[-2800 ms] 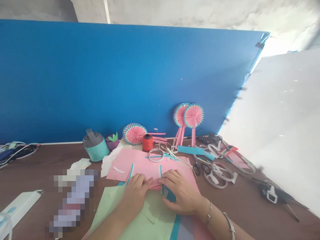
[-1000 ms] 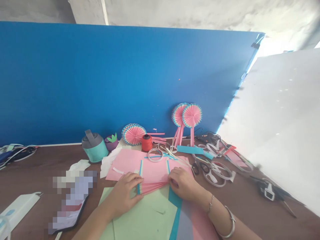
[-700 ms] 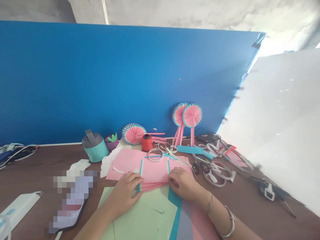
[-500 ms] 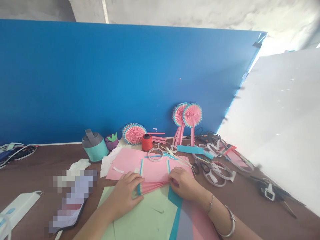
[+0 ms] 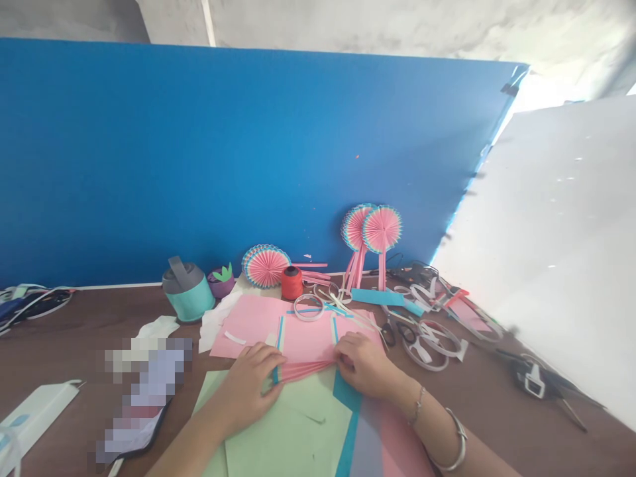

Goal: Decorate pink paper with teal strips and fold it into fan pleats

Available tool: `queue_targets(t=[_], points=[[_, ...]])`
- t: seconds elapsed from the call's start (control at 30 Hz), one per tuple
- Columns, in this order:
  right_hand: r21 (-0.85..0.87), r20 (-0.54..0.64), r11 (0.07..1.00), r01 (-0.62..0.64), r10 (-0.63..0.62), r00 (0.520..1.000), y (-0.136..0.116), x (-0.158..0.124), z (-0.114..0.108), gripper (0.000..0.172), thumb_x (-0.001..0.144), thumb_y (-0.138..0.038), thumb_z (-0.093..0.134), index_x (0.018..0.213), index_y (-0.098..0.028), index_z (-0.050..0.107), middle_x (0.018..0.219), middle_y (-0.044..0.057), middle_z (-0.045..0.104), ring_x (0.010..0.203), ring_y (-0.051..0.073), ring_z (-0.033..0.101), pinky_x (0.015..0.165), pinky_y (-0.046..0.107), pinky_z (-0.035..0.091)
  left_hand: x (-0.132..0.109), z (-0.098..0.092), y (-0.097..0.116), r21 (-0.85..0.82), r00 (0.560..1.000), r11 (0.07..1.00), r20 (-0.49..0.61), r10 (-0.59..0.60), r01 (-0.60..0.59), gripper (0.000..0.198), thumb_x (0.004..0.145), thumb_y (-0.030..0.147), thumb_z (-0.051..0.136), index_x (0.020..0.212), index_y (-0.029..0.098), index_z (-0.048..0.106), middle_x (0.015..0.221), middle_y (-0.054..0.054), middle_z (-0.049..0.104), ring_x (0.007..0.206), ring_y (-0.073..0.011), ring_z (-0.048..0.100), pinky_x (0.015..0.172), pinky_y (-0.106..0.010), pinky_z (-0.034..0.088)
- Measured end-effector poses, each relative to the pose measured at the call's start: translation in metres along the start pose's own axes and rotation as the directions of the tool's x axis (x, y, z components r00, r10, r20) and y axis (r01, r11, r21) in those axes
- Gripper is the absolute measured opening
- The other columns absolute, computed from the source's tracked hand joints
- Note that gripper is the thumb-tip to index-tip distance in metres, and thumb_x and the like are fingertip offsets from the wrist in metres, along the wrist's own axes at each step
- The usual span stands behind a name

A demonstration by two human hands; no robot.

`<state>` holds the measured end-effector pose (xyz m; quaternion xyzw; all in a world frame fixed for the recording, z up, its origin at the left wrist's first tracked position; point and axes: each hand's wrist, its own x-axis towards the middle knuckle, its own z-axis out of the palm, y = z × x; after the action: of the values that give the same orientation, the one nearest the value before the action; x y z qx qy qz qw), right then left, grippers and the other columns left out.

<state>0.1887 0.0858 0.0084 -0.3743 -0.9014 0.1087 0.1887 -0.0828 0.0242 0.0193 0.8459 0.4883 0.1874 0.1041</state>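
Between my two hands lies a pink paper strip (image 5: 307,338) with blue and cream bands along its side edges. Its near end is gathered into narrow accordion pleats, and the far part is flat. My left hand (image 5: 253,381) pinches the left end of the pleats between thumb and fingers. At the right end, my right hand (image 5: 365,364) has its fingers curled around the folds and hides that end. Under the pleats are green paper sheets (image 5: 283,430), with blue, grey and pink sheets beside them. Flat pink paper (image 5: 243,324) lies behind.
Finished pink paper fans (image 5: 382,228) lean against the blue panel (image 5: 199,152). A red thread spool (image 5: 291,283), tape rolls (image 5: 308,308), scissors (image 5: 397,331) and paper scraps lie beyond my hands. To the left are a teal-and-grey container (image 5: 189,295) and a phone (image 5: 144,411).
My left thumb and fingers have drawn slightly closer together on the pleats, and the visible pleated band looks a little narrower. My right hand keeps nearly the same place.
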Motion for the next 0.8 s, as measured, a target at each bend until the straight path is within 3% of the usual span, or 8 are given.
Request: queue_targets(t=[0.23,0.4,0.67,0.8], points=[[-0.007,0.015,1.0,-0.027,0.027,1.0,-0.0038,-0.0012,-0.003,0.013,0.07,-0.007,0.049,0.074,-0.017,0.057,0.073,0.005,0.059,0.072,0.018,0.051,0.069,0.03,0.037,0.0021,0.0048,0.0021,0.057,0.995,0.998,-0.098,-0.012,0.017,0.017,0.086,0.015,0.046,0.088,0.022,0.061,0.105,-0.007,0.058,0.102,-0.0227,0.053,0.088,-0.04,0.044],[0.055,0.005,0.998,0.006,-0.006,1.0,-0.0061,-0.0014,-0.0032,0.016,0.067,-0.004,0.048,0.072,-0.018,0.056,0.071,0.003,0.058,0.071,0.017,0.05,0.069,0.029,0.038,0.002,0.0014,0.0055,0.013,0.999,1.0,-0.05,-0.023,0.023,0.019,0.087,0.015,0.042,0.082,0.021,0.059,0.085,-0.003,0.062,0.084,-0.0199,0.054,0.083,-0.038,0.044],[0.217,0.059,0.974,-0.062,0.05,0.997,-0.0011,-0.0013,-0.0034,0.019,0.069,-0.004,0.05,0.071,-0.019,0.061,0.07,0.001,0.058,0.069,0.015,0.052,0.066,0.025,0.041,0.0023,0.004,0.0049,-0.198,0.961,0.94,0.043,-0.274,0.277,0.017,0.083,0.021,0.047,0.077,0.023,0.062,0.083,-0.001,0.066,0.086,-0.0193,0.059,0.08,-0.033,0.044],[0.29,0.073,0.952,-0.102,0.084,0.994,0.0033,-0.0008,-0.0011,0.02,0.077,-0.009,0.049,0.079,-0.019,0.066,0.077,0.004,0.063,0.073,0.016,0.056,0.07,0.026,0.043,0.0048,0.0085,0.0033,-0.212,0.951,0.928,0.032,-0.308,0.307,0.018,0.082,0.021,0.045,0.076,0.022,0.062,0.084,-0.003,0.066,0.087,-0.0203,0.059,0.081,-0.034,0.044]])
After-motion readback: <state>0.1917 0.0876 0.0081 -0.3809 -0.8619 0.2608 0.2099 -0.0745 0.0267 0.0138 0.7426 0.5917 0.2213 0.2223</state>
